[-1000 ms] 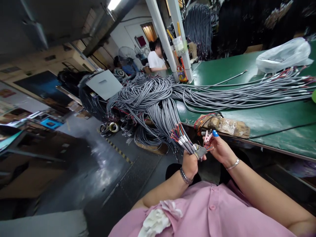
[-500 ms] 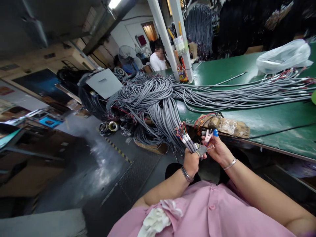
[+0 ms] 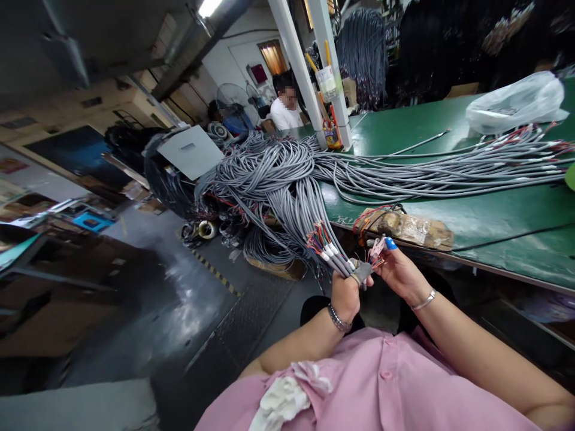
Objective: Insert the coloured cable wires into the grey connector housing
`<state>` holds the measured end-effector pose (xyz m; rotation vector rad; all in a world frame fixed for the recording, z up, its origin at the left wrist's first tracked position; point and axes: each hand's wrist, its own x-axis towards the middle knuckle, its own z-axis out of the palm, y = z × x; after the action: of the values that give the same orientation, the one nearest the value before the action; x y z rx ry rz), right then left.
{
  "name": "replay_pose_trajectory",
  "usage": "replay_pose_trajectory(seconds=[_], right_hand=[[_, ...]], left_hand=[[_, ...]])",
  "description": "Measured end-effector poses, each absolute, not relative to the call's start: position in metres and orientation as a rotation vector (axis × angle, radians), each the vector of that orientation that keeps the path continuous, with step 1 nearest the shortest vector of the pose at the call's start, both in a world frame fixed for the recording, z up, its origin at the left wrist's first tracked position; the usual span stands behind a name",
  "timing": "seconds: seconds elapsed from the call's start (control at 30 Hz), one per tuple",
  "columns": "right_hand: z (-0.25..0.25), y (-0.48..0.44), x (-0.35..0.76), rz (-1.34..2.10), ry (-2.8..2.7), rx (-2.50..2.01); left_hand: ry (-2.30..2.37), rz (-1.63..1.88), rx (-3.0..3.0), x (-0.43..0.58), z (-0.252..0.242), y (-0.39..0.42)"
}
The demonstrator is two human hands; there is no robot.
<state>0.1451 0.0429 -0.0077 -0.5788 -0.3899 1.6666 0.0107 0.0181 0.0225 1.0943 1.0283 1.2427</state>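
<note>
My left hand (image 3: 347,294) is wrapped round a bundle of grey cables (image 3: 336,261), its thumb in a grey covering. Stripped, multicoloured wire ends (image 3: 320,236) fan out from white-banded cable tips beyond the grip. To the right, my right hand (image 3: 399,272), with a blue cover (image 3: 390,243) on one fingertip, pinches a small pale pink tool or clip (image 3: 378,246); its exact kind is unclear. Fine loose wires (image 3: 376,261) from a cable by my left thumb reach the right fingers. Parts of the fingers and the held cable are hidden.
A heap of grey cables (image 3: 269,158) drapes over the green table (image 3: 494,221) and its edge. A taped wooden block (image 3: 417,230) lies at the front edge, with a plastic bag (image 3: 516,105) farther right. Behind the white post (image 3: 335,114) sits a person (image 3: 286,111).
My left hand and its cable bundle have shifted slightly left, and the multicoloured ends are spread wider. The pink piece in my right hand has turned and sits closer to the loose wires.
</note>
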Motion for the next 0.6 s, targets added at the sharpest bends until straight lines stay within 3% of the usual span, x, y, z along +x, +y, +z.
replay_pose_trajectory(seconds=[0.6], right_hand=[[-0.007, 0.046, 0.143, 1.687, -0.303, -0.565]], left_hand=[[1.104, 1.216, 1.071, 0.014, 0.013, 0.022]])
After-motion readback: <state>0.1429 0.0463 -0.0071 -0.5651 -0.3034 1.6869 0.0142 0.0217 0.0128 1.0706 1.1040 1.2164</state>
